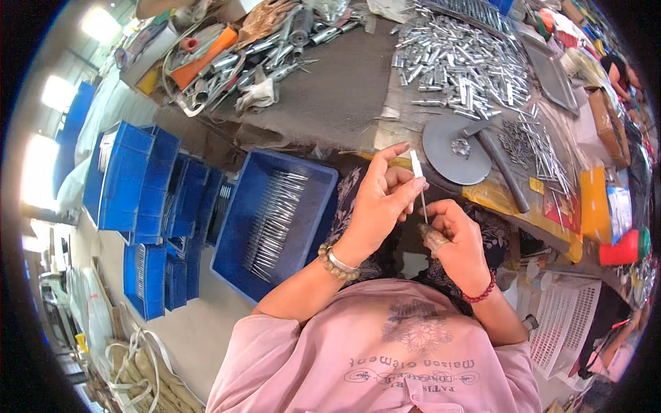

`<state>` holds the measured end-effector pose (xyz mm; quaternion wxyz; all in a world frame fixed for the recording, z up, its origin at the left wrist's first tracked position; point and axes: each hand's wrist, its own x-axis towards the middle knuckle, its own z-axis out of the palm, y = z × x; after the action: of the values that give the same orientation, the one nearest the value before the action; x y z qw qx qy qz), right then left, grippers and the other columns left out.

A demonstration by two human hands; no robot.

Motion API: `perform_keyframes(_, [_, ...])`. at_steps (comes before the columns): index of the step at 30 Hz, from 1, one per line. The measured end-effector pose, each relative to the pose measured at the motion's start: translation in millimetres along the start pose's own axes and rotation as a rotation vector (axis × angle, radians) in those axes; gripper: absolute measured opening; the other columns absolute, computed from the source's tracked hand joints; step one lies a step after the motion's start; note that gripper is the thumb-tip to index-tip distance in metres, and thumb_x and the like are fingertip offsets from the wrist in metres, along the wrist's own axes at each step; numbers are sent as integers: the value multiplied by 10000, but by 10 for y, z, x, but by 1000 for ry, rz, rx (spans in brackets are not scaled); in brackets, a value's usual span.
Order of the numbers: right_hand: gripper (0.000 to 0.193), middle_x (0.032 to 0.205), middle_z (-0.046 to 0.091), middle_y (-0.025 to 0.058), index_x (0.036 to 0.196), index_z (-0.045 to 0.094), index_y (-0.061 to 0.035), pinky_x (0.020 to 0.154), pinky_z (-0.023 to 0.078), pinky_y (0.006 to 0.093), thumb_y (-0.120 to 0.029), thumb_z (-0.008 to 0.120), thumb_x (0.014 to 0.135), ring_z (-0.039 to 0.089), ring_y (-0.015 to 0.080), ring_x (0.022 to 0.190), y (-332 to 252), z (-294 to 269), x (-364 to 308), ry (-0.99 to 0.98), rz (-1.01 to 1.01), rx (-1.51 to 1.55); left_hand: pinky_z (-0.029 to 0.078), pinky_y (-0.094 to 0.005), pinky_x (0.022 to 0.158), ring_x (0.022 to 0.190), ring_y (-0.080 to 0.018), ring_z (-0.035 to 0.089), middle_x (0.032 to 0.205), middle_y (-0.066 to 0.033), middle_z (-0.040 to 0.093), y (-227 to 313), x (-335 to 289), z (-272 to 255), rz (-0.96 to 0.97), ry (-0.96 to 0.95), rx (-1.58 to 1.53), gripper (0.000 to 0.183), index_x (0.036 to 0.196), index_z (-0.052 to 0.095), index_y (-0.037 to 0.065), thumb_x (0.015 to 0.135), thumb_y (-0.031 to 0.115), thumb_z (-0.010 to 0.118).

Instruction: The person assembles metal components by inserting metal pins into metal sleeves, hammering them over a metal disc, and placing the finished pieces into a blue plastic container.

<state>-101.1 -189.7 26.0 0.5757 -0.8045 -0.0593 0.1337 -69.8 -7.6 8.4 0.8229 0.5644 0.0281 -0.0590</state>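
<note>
My left hand [389, 189] pinches a bright silver metal sleeve [416, 164] between thumb and fingers, above my lap. From the sleeve's lower end runs a thin metal rod [423, 204], whose bottom end is in the closed fingers of my right hand [451, 237]. Rod and sleeve stand nearly upright, in line; whether they are joined I cannot tell. Just beyond my hands, a round grey metal plate [447, 155] lies on the bench edge, with small parts [461, 146] at its middle. A hammer [499, 162] rests with its head over the plate.
Left of me stands a blue bin [231, 255] with rows of finished-looking metal rods [272, 224]. Stacked blue bins [124, 179] rise farther left. On the bench lie a heap of silver sleeves [461, 65], thin rods [544, 155], an orange-handled tool [204, 58] and a red-green spool [623, 248].
</note>
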Motion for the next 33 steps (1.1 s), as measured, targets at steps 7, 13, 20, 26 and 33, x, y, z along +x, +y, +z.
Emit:
perform_keyframes(7, [283, 755, 517, -11, 1156, 662, -38, 596, 407, 264, 16, 761, 896, 469, 68, 670, -50, 90, 5, -117, 43, 259, 442, -196, 580, 692, -66, 560, 1080, -108, 713, -62, -87, -292, -63, -126, -335, 628, 1593, 380, 91, 1053, 146, 696])
perform_keyframes(13, [483, 907, 693, 103, 1241, 694, -63, 660, 531, 309, 67, 765, 781, 639, 199, 697, -179, 104, -104, 49, -330, -218, 446, -203, 592, 766, -96, 591, 1101, -78, 686, -207, -101, -322, -14, -141, -534, 677, 1581, 421, 86, 1011, 206, 765])
perform_keyframes(20, [410, 1006, 733, 140, 1179, 694, -61, 734, 585, 424, 28, 747, 782, 716, 332, 814, -184, 131, -92, 159, -382, -406, 488, -201, 618, 783, -100, 647, 917, -33, 693, -14, -203, -162, -31, 103, -259, 664, 1552, 436, 55, 997, 171, 781])
perform_keyframes(26, [376, 981, 730, 138, 1153, 689, -63, 755, 583, 434, 29, 732, 791, 723, 348, 843, -134, 225, -50, 132, -430, -512, 502, -202, 652, 757, -87, 627, 927, -30, 701, -59, -261, -206, 98, 186, -45, 658, 1546, 426, 39, 984, 99, 762])
perform_keyframes(33, [396, 798, 652, 144, 1183, 703, -78, 626, 526, 392, 56, 765, 816, 638, 281, 649, 32, 246, -39, 18, -274, -340, 515, -228, 721, 806, -75, 613, 949, 1, 661, -151, -287, -339, 35, 120, -146, 608, 1516, 483, 62, 973, 80, 756])
